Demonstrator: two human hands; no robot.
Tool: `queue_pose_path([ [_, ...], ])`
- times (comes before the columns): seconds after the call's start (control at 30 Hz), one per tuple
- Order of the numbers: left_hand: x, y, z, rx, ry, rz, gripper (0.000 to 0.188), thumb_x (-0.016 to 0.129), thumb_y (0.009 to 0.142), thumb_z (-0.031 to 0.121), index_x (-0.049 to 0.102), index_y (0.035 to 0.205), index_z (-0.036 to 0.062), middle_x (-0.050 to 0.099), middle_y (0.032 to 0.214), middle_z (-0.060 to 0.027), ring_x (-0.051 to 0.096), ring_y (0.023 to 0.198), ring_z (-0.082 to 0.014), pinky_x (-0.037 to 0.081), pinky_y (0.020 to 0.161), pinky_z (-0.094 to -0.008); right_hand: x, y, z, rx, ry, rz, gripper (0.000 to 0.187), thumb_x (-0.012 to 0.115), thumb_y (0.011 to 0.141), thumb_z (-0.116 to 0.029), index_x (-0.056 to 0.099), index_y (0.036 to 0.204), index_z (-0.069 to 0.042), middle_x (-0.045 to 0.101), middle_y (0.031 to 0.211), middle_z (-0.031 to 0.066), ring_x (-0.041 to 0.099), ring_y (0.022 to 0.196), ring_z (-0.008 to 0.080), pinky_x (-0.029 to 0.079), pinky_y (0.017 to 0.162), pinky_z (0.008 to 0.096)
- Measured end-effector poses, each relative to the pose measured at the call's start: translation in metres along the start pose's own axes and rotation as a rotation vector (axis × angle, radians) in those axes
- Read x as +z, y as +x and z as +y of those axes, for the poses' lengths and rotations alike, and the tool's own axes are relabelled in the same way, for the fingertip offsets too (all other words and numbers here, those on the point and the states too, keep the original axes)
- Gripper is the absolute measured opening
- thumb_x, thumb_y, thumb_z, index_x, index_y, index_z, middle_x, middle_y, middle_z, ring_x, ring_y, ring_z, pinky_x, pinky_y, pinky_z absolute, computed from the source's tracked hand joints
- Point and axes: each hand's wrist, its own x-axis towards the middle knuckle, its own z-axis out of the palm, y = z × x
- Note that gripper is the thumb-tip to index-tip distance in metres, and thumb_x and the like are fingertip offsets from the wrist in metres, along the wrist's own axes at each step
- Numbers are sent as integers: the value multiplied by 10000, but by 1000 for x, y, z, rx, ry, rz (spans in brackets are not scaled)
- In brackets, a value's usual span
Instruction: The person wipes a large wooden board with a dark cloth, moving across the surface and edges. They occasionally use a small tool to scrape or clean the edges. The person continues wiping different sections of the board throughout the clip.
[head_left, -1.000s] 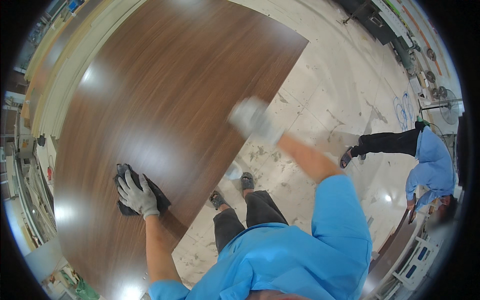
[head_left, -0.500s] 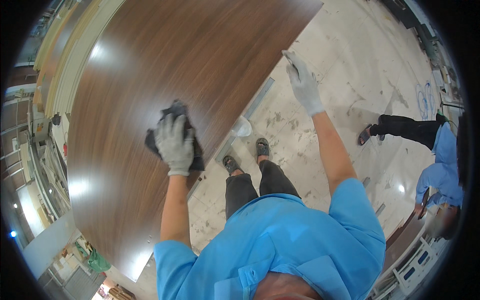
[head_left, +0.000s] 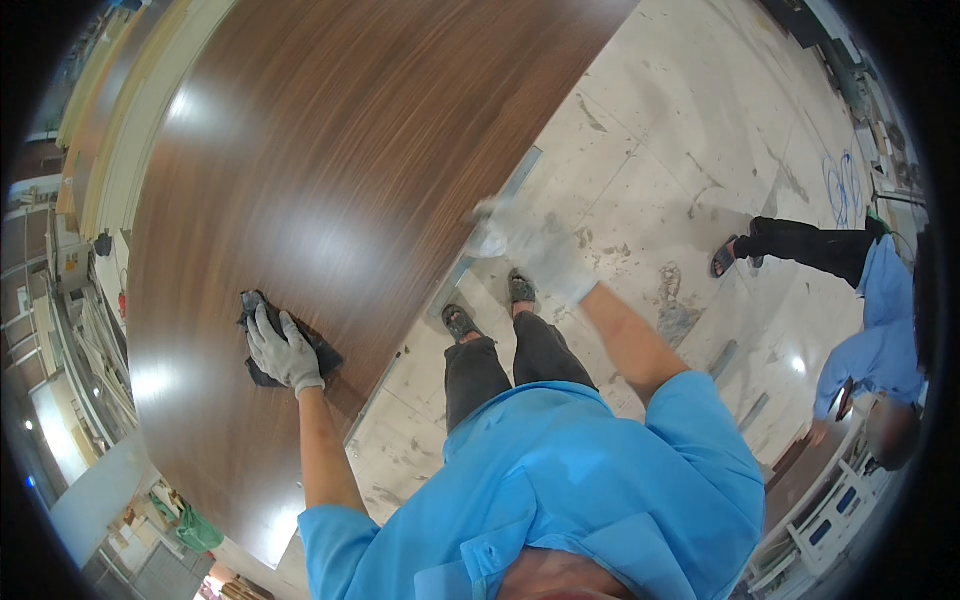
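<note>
- One gloved left hand (head_left: 284, 357) lies palm-down on a crumpled black cloth (head_left: 322, 350), which rests on the lower part of a glossy brown wood-grain panel (head_left: 340, 170).
- Its grip is flat: fingers slightly parted, thumb set apart, the cloth pinned beneath rather than clenched.
- The gloved right hand (head_left: 540, 248) is beside the panel's edge nearest the person, fingers pointing left; blur hides its grip, so how far open it is, and whether it has hold of anything, cannot be told.
- Two dark sandals (head_left: 461, 321) are on the stained pale floor (head_left: 620, 110).
- Pale boards (head_left: 150, 110) are stacked beyond the panel's left side.
- At right, a co-worker (head_left: 875, 350) in light blue and black is near a coiled blue hose (head_left: 842, 190).
- A green bag (head_left: 198, 530) is at lower left, past the panel's corner.
</note>
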Motion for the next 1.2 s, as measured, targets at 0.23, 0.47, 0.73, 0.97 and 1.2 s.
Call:
queue_pose_path([
  [0.23,-5,1,4,-17,10,-16,561,513,988,503,499,1468,213,449,1535,-133,387,1412,-370,288,1168,-522,-66,103,57,-33,-516,311,130,584,933,-171,682,995,-113,678,978,108,643,958,325,510,819,430],
  [0.47,-1,1,3,0,21,2,555,518,986,505,505,1458,214,454,1529,-137,397,1403,-377,299,1162,-524,15,39,-43,-382,-619,-289,55,625,799,-153,625,806,-99,636,791,135,651,806,304,508,739,420],
  [0.73,0,1,2,0,24,28,539,539,979,496,521,1440,217,481,1507,-145,417,1384,-389,308,1157,-526,7,55,-30,-277,-691,-18,63,610,783,-109,574,832,-124,588,797,100,622,805,293,499,718,411],
  [0.97,-1,2,4,-21,42,3,527,553,972,486,532,1430,225,481,1509,-146,419,1385,-384,296,1160,-525,65,6,-63,-338,-504,-323,63,603,826,-157,624,869,-116,632,835,117,656,846,316,507,720,424],
  [1.2,0,1,8,-19,29,-2,539,553,968,502,527,1434,232,476,1518,-148,419,1391,-377,276,1167,-537,79,-22,-110,-332,-554,-365,89,619,814,-143,632,885,-91,654,878,88,649,916,305,508,783,415],
])
